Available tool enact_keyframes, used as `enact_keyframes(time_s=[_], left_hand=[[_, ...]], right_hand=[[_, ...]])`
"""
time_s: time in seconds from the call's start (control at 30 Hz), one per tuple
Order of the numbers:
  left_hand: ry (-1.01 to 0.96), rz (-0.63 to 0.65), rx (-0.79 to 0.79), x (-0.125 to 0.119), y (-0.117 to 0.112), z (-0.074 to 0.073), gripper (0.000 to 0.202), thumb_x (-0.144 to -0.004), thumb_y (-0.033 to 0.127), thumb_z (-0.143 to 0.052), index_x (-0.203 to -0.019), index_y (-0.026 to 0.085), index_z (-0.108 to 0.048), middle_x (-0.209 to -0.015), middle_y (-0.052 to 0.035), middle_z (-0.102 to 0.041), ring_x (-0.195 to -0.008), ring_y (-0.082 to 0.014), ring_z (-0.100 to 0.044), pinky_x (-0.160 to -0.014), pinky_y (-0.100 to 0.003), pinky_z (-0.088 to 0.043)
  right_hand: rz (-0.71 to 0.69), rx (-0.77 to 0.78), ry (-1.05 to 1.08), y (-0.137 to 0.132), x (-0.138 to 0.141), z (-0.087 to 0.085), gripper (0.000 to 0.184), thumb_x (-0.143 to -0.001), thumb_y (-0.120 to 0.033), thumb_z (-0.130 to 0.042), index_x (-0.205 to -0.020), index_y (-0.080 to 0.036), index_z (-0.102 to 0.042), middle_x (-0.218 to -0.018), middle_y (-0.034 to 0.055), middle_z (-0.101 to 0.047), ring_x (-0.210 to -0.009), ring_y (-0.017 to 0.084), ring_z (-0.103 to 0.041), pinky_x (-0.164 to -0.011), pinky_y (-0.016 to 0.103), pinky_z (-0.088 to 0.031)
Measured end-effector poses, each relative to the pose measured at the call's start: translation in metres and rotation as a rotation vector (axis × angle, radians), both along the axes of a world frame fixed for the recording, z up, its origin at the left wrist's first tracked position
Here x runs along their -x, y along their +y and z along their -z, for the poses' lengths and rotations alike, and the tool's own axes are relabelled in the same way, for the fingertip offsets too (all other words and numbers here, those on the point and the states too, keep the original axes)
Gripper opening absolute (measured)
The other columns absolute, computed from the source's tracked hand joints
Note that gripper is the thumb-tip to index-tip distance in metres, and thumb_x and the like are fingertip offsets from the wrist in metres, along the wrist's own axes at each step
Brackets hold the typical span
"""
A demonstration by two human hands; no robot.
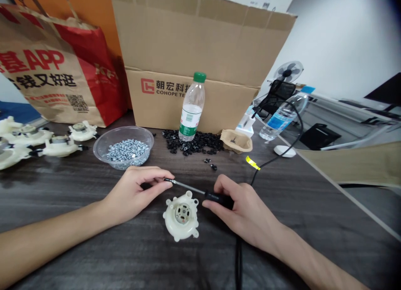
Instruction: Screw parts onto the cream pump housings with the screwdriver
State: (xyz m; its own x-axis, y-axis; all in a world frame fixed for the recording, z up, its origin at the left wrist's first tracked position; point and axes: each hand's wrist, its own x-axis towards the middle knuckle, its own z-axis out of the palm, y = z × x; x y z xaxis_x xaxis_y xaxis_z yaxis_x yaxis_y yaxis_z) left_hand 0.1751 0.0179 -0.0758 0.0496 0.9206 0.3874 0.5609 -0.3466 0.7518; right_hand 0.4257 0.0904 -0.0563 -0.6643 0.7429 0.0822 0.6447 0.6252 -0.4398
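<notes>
My right hand (pixel 239 202) is closed around the black handle of a screwdriver (pixel 191 187), whose shaft points left. The thumb and fingers of my left hand (pixel 140 190) pinch a small black plastic part (pixel 168 180) at the screwdriver's tip. A bit of silver metal shows where the tip meets the part, possibly a screw. Below the shaft, a cream plastic housing with a round metal motor (pixel 182 214) in its middle lies on the table, touched by neither hand.
Beyond my left hand stands a clear bowl of screws (pixel 125 150). Several more cream housings (pixel 59 145) are at the left. A green-capped bottle (pixel 190 110) rises from loose black parts (pixel 203 144), beside a brown paper tray (pixel 236 142). A black cable (pixel 278 156) crosses the right side.
</notes>
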Motion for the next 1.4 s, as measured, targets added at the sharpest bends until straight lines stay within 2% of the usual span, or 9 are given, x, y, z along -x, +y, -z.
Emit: enact_keyframes(time_s=[0.2, 0.47, 0.53, 0.7, 0.87, 0.97, 1.1, 1.2, 1.4], left_hand=[[0.037, 0.013, 0.003, 0.0008, 0.0002, 0.002, 0.012, -0.088, 0.022, -0.063, -0.095, 0.021, -0.072, -0.091, 0.0005, -0.073, -0.077, -0.0109, -0.067, -0.069, -0.018, -0.052], [0.021, -0.001, 0.023, 0.0008, 0.0003, 0.0023, 0.011, -0.088, 0.023, -0.062, -0.095, 0.022, -0.071, -0.091, 0.0035, -0.073, -0.077, -0.0084, -0.066, -0.069, -0.015, -0.05], [0.031, 0.007, 0.014, 0.0007, 0.0001, 0.003, 0.011, -0.088, 0.022, -0.062, -0.095, 0.023, -0.071, -0.091, 0.0041, -0.073, -0.077, -0.0078, -0.065, -0.07, -0.015, -0.05], [0.041, 0.005, -0.002, 0.0017, -0.0007, 0.004, 0.011, -0.088, 0.022, -0.063, -0.095, 0.024, -0.071, -0.091, 0.0049, -0.073, -0.077, -0.0072, -0.065, -0.07, -0.014, -0.05], [0.036, -0.006, 0.006, 0.0017, -0.0008, 0.0024, 0.011, -0.087, 0.022, -0.063, -0.095, 0.023, -0.071, -0.092, 0.004, -0.073, -0.078, -0.0079, -0.066, -0.07, -0.014, -0.05], [0.037, 0.006, 0.013, 0.0009, -0.0005, 0.0023, 0.011, -0.088, 0.022, -0.063, -0.095, 0.023, -0.071, -0.092, 0.0038, -0.073, -0.078, -0.0082, -0.066, -0.071, -0.015, -0.051], [0.054, 0.007, 0.009, 0.001, -0.0005, 0.0036, 0.011, -0.088, 0.023, -0.063, -0.095, 0.024, -0.071, -0.092, 0.0044, -0.073, -0.079, -0.0079, -0.066, -0.072, -0.014, -0.05], [0.054, 0.002, 0.014, 0.0013, 0.0001, 0.0036, 0.012, -0.088, 0.023, -0.063, -0.096, 0.025, -0.071, -0.092, 0.0047, -0.073, -0.079, -0.0077, -0.066, -0.072, -0.014, -0.051], [0.045, -0.008, -0.007, 0.0006, 0.0006, 0.0029, 0.011, -0.087, 0.022, -0.064, -0.095, 0.023, -0.071, -0.092, 0.0041, -0.074, -0.078, -0.0079, -0.067, -0.07, -0.014, -0.051]], right_hand=[[-0.116, 0.071, -0.032, 0.0018, -0.0012, -0.0081, 0.043, -0.1, -0.04, -0.029, -0.065, -0.021, -0.046, -0.058, -0.0039, -0.051, -0.054, 0.012, -0.047, -0.056, 0.028, -0.032], [0.02, 0.039, 0.048, 0.0036, -0.0002, -0.0015, 0.023, -0.082, -0.042, -0.062, -0.081, -0.024, -0.048, -0.064, -0.0064, -0.053, -0.057, 0.014, -0.048, -0.055, 0.028, -0.033], [0.008, 0.054, 0.042, 0.0032, -0.0004, -0.0018, 0.023, -0.083, -0.043, -0.061, -0.081, -0.024, -0.048, -0.064, -0.0063, -0.054, -0.058, 0.014, -0.05, -0.056, 0.028, -0.034], [-0.121, 0.096, 0.013, 0.0033, -0.0026, -0.0074, 0.038, -0.098, -0.038, -0.033, -0.066, -0.022, -0.045, -0.058, -0.005, -0.051, -0.054, 0.012, -0.046, -0.056, 0.029, -0.032], [-0.046, 0.064, 0.037, 0.0044, -0.0032, -0.0032, 0.018, -0.089, -0.039, -0.052, -0.081, -0.024, -0.05, -0.063, -0.0057, -0.055, -0.056, 0.014, -0.05, -0.055, 0.028, -0.033], [0.012, 0.044, 0.037, 0.0037, -0.0028, -0.0001, 0.021, -0.082, -0.037, -0.062, -0.083, -0.025, -0.045, -0.065, -0.0068, -0.052, -0.056, 0.014, -0.048, -0.054, 0.028, -0.034], [-0.093, 0.079, 0.018, 0.0023, -0.0027, -0.0037, 0.016, -0.091, -0.04, -0.05, -0.087, -0.025, -0.05, -0.067, -0.0054, -0.056, -0.059, 0.014, -0.051, -0.058, 0.029, -0.036], [-0.169, 0.067, 0.01, 0.0026, -0.0027, -0.007, 0.029, -0.098, -0.035, -0.036, -0.076, -0.023, -0.051, -0.067, -0.0036, -0.057, -0.06, 0.014, -0.053, -0.06, 0.029, -0.036], [-0.042, -0.004, 0.017, 0.003, -0.0025, -0.0019, 0.016, -0.085, -0.038, -0.059, -0.09, -0.024, -0.053, -0.068, -0.0043, -0.061, -0.057, 0.015, -0.054, -0.057, 0.028, -0.036]])
